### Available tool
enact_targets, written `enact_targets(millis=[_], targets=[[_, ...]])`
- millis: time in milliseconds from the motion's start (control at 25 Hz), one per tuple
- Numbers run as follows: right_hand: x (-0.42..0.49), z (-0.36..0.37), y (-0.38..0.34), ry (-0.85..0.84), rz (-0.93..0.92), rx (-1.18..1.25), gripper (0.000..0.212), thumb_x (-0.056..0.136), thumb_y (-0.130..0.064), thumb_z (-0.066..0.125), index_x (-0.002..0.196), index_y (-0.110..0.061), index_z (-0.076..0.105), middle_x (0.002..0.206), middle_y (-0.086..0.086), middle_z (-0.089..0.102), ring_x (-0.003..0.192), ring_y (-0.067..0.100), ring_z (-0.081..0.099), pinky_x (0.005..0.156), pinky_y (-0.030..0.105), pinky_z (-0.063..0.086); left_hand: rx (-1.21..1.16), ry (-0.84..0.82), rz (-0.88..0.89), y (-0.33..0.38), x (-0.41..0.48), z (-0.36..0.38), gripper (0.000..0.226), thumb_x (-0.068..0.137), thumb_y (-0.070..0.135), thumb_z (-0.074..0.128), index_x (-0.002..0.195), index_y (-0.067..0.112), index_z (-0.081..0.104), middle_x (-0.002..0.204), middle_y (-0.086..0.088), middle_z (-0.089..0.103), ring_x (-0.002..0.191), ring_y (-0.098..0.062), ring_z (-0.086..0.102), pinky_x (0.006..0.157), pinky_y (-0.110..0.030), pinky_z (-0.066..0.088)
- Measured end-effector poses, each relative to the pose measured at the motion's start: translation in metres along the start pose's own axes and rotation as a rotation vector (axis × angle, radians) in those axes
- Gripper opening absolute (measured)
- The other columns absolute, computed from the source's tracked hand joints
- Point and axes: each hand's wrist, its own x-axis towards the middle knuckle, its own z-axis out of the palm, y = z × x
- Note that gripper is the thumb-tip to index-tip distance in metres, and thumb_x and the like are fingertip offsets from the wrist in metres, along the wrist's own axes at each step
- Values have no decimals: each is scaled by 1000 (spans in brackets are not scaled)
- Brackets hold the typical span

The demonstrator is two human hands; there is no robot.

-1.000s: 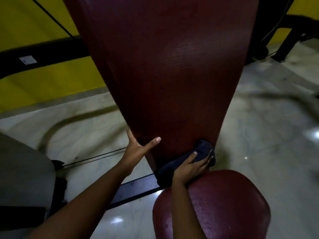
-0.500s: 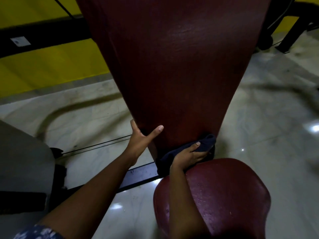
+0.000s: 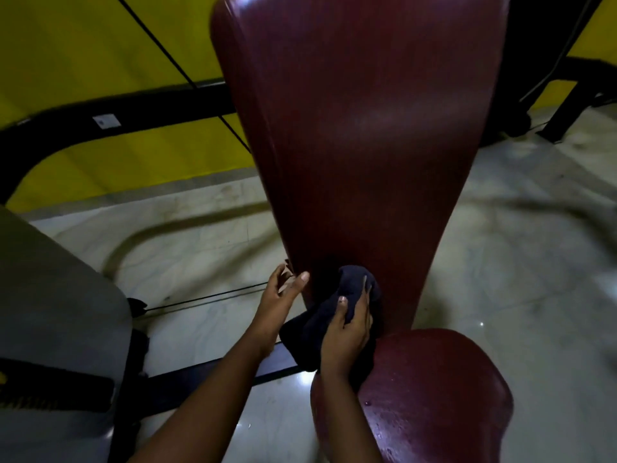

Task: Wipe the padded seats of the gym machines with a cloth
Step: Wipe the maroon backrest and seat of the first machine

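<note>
A tall dark red padded backrest (image 3: 360, 128) narrows downward to a round dark red seat pad (image 3: 444, 406) at the bottom right. My right hand (image 3: 349, 332) grips a dark blue cloth (image 3: 320, 325) bunched against the lower left part of the backrest, just above the seat. My left hand (image 3: 282, 295) holds the backrest's left edge, thumb on the front face and fingers behind it. Small droplets dot the seat pad.
A black machine frame bar (image 3: 127, 115) and a thin cable (image 3: 180, 68) run before the yellow wall on the left. A grey machine cover (image 3: 56, 312) stands at the lower left. Another black frame (image 3: 574, 91) sits at the far right on the pale marble floor.
My right hand has moved the cloth left and up, from the backrest's lower right corner to its lower left. The view has tilted up, so more of the backrest shows.
</note>
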Motion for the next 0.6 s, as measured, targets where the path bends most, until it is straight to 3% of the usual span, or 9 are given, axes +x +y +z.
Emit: enact_targets(millis=[80, 160, 320, 480, 600], targets=[[7, -26, -40, -108, -101, -88, 50, 91, -30, 50, 137, -13, 43, 139, 14, 48, 126, 25, 44, 98, 19, 30, -100, 108, -18, 16, -25, -6, 53, 91, 32, 55, 140, 20, 39, 145, -4, 44, 130, -15, 42, 103, -25, 33], [18, -45, -84, -199, -160, -121, 49, 89, -23, 50, 135, -9, 45, 137, 15, 49, 124, 21, 42, 95, 14, 28, -164, 160, -3, 40, -51, -13, 42, 94, 25, 53, 135, 19, 46, 141, -5, 48, 128, -17, 45, 103, -25, 32], [20, -85, -163, -285, -274, -155, 44, 92, -5, 55, 135, -9, 46, 137, 15, 49, 127, 30, 44, 94, 14, 28, -179, 134, 108, 96, -113, -18, 35, 95, 22, 51, 130, 20, 49, 137, -2, 51, 126, -14, 47, 100, -24, 34], [30, -110, -225, -302, -345, -117, 43, 92, -2, 54, 134, -5, 46, 136, 15, 50, 126, 29, 45, 91, 7, 26, -174, 118, 238, 147, -143, -18, 36, 95, 24, 51, 131, 20, 50, 136, -1, 52, 127, -14, 46, 100, -25, 34], [56, -108, -265, -310, -445, -41, 45, 90, 1, 54, 134, -6, 47, 135, 14, 51, 127, 27, 46, 96, 13, 30, -199, 125, 389, 196, -148, -11, 32, 96, 22, 49, 128, 23, 49, 131, 2, 53, 123, -11, 48, 95, -19, 37]])
